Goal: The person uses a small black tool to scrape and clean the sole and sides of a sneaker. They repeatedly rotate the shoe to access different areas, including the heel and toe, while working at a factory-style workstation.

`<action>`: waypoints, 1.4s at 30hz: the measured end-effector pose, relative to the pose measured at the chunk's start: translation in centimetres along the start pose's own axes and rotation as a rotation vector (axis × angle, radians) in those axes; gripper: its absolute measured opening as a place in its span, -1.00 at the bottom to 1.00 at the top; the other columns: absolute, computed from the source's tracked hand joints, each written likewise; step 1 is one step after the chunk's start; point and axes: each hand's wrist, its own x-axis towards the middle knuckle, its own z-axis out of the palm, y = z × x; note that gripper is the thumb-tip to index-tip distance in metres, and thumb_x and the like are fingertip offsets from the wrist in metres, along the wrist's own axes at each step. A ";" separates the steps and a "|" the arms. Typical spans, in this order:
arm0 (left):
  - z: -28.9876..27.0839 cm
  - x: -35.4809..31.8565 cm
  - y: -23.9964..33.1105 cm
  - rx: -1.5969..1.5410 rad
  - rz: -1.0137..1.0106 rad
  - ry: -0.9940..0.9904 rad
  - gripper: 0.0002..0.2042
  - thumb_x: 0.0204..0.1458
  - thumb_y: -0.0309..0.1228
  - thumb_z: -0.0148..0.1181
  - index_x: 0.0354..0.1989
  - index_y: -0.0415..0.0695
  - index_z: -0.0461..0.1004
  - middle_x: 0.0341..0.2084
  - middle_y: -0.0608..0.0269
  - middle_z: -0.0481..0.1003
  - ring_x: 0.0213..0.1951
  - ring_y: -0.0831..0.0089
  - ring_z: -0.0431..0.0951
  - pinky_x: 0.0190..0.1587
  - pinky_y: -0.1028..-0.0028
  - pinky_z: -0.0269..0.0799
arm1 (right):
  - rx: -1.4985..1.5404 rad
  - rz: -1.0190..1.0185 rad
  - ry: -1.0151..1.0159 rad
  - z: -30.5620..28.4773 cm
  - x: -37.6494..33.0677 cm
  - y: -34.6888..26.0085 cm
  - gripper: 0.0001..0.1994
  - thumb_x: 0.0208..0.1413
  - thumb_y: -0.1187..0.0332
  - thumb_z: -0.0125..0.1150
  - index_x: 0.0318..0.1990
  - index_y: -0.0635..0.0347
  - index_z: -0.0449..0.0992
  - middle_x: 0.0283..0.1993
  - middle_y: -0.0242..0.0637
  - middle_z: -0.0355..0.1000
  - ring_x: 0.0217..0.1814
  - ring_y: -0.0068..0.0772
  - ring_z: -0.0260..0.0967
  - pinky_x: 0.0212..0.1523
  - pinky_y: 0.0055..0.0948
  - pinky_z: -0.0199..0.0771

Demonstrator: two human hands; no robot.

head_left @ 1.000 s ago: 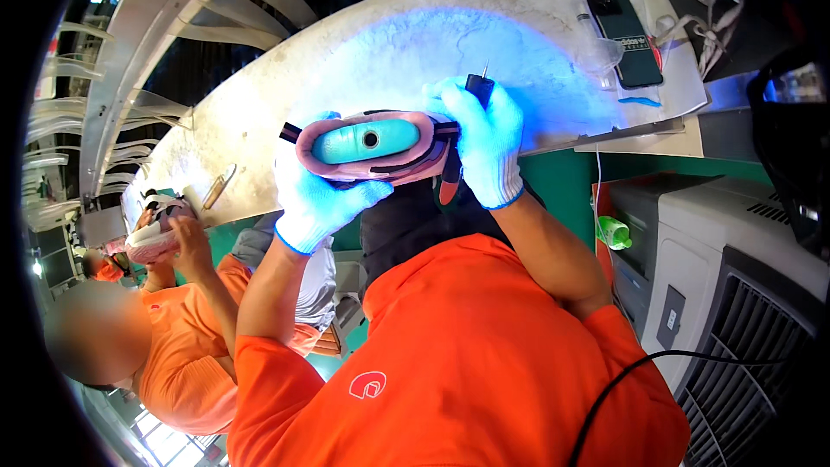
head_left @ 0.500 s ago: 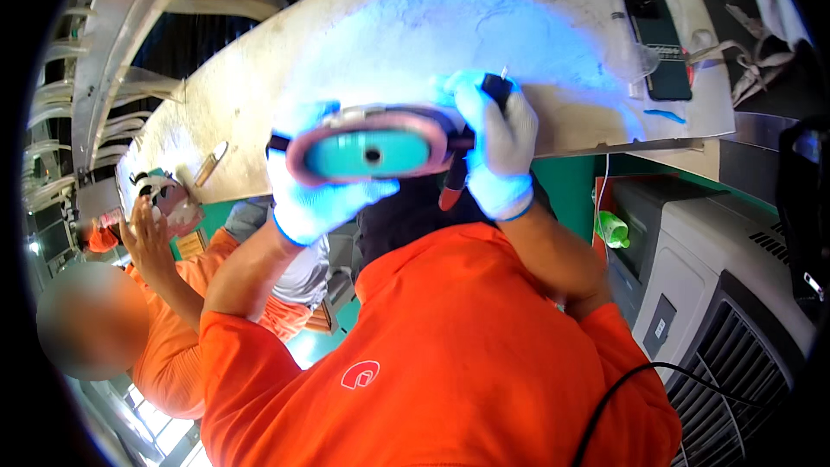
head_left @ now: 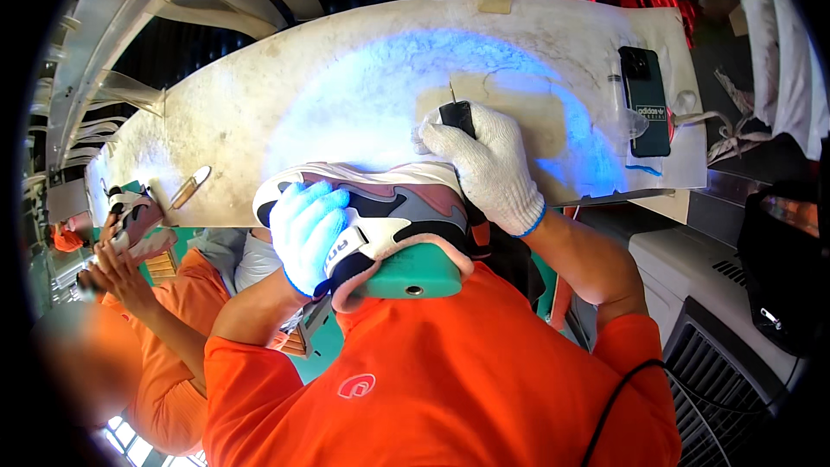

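A sneaker (head_left: 399,201) in white, black, grey and dusty pink lies tilted on its side at the table's near edge. A green shoe last (head_left: 415,272) with a round hole fills its opening. My left hand (head_left: 307,229), in a white glove lit blue, is closed around the sneaker's upper. In my gloved right hand (head_left: 497,160) is a black-handled tool (head_left: 458,118) with a thin metal tip pointing up and away from me. The right wrist is beside the sneaker's right end; whether they touch I cannot tell.
Blue light falls on the worn pale table (head_left: 233,112). A dark phone (head_left: 644,104) and a blue strip (head_left: 643,170) are at its right end. Towards the left lies a small hand tool (head_left: 188,188). A co-worker's hands (head_left: 121,268) hold another sneaker (head_left: 137,220) there.
The sneaker has turned from its opening facing up to its side showing, and is nearer my body. My left hand now grips its upper. My right hand still holds the tool.
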 end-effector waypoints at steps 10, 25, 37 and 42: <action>1.5 -4.9 -2.9 -0.293 -0.120 -0.167 -0.44 -0.01 -0.10 0.45 0.10 -0.26 0.64 0.10 -0.06 0.69 0.11 -0.09 0.68 0.23 -0.07 0.50 | -0.435 0.089 -0.395 -0.2 3.3 -2.3 -0.80 0.30 0.36 0.33 -0.24 0.37 0.63 -0.35 -0.44 0.54 -0.29 -0.62 0.39 -0.23 -0.35 0.46; 0.9 -2.0 -0.6 0.012 0.041 0.050 -0.55 0.10 -0.25 0.45 0.12 -0.21 0.61 0.08 0.00 0.71 0.16 -0.04 0.68 0.32 -0.07 0.47 | -0.008 0.111 -0.146 -0.2 1.7 0.9 -0.77 0.33 0.34 0.33 -0.15 0.39 0.70 -0.29 -0.36 0.65 -0.21 -0.56 0.54 -0.15 -0.43 0.58; 0.4 -0.9 -0.4 -0.099 -0.020 -0.046 -0.56 -0.24 -0.27 0.48 -0.14 -0.23 0.70 -0.05 0.01 0.72 0.00 -0.04 0.72 0.05 -0.01 0.57 | -0.611 -0.180 -0.242 0.0 2.6 0.0 -0.74 0.23 0.28 0.35 -0.20 0.38 0.62 -0.31 0.13 0.58 -0.31 0.11 0.52 -0.21 -0.06 0.52; 1.4 -1.8 -1.1 -0.114 -0.027 -0.007 -0.57 -0.01 -0.13 0.54 -0.02 -0.09 0.70 0.01 -0.03 0.68 0.01 -0.09 0.69 0.12 -0.08 0.53 | -0.603 -0.145 -0.275 0.3 4.0 0.2 -0.68 0.20 0.20 0.42 -0.18 0.35 0.66 -0.31 0.14 0.61 -0.29 0.21 0.57 -0.19 0.01 0.56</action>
